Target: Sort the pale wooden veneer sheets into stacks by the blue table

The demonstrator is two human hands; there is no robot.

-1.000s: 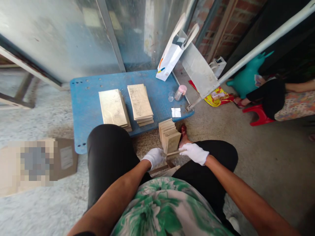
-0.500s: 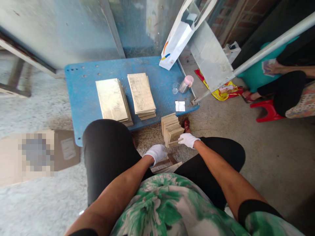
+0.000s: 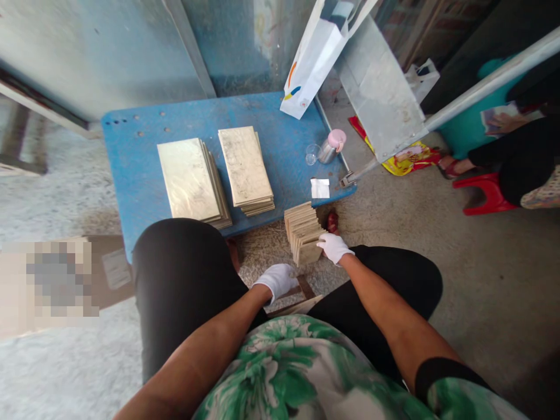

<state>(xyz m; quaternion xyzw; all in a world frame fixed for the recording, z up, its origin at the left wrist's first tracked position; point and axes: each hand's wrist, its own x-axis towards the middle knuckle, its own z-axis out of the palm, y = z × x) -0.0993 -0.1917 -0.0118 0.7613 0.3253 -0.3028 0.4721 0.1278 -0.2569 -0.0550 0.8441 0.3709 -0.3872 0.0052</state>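
Seated subject, both hands in white cotton gloves, working low at frame centre. Upright tile stack (image 3: 303,234): thin beige tiles standing on edge on a speckled mat, just below the front edge of the blue table (image 3: 131,169). Right hand (image 3: 334,248) sits at the stack's right side, fingers (image 3: 322,241) touching its lower corner; grip unclear, cannot tell whether clenched or merely resting. Left hand (image 3: 277,281) lies apart from the stack, lower left of it, just above a wooden frame (image 3: 305,289); fingers loosely curled, no tile seen in it, though grip cannot be confirmed. Table top carries two flat tile stacks (image 3: 188,179) (image 3: 245,168), a glass (image 3: 312,154), a pink-capped flask (image 3: 330,146) and a white slip (image 3: 319,188). White bag (image 3: 312,61) at its upper right corner. Second person on a red stool (image 3: 490,195) at right edge.
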